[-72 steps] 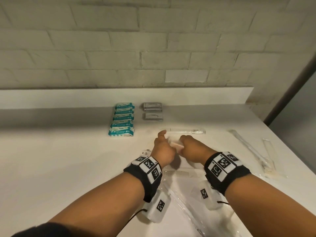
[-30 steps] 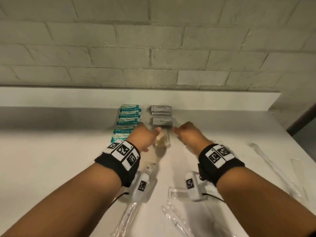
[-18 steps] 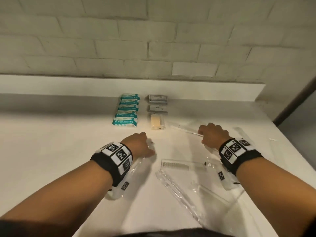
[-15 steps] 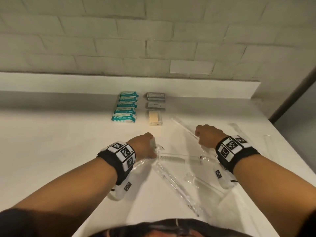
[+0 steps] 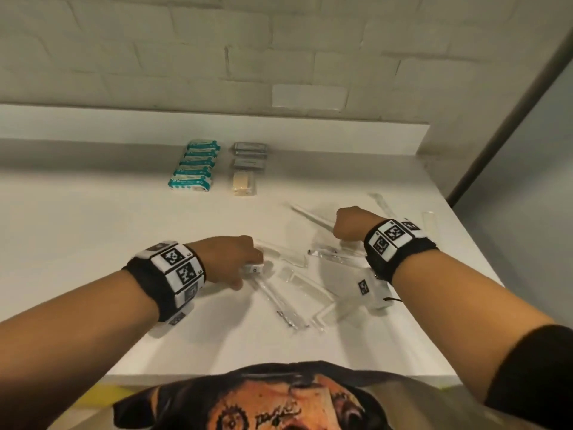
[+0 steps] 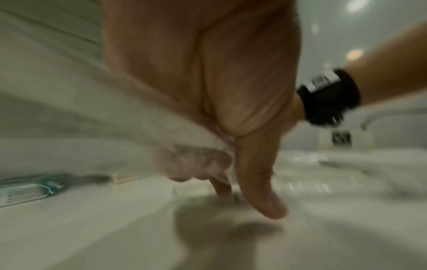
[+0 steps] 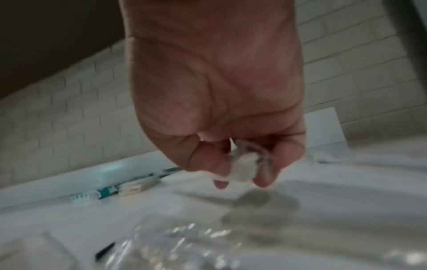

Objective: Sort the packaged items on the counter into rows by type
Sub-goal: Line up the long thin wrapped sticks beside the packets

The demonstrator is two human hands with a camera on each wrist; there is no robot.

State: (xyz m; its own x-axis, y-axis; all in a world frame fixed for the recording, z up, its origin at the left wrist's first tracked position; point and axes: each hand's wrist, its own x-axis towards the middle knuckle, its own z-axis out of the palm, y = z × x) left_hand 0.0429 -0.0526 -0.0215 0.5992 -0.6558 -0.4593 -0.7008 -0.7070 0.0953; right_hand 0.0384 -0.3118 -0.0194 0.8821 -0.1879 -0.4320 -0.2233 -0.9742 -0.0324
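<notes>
Far back on the white counter lie a row of teal packets and a row of grey packets ending in a tan packet. Several long clear-wrapped packets lie scattered in the middle. My left hand curls round the end of one crinkled clear packet, thumb pointing down at the counter. My right hand pinches the end of another long clear packet, whose white tip shows between the fingers.
A raised ledge and a brick wall close off the back. The counter's right edge runs diagonally near two more clear packets. My shirt is against the near edge.
Both hands left the tan packet at the end of the grey row and drew back toward me. Each has taken hold of a long clear packet.
</notes>
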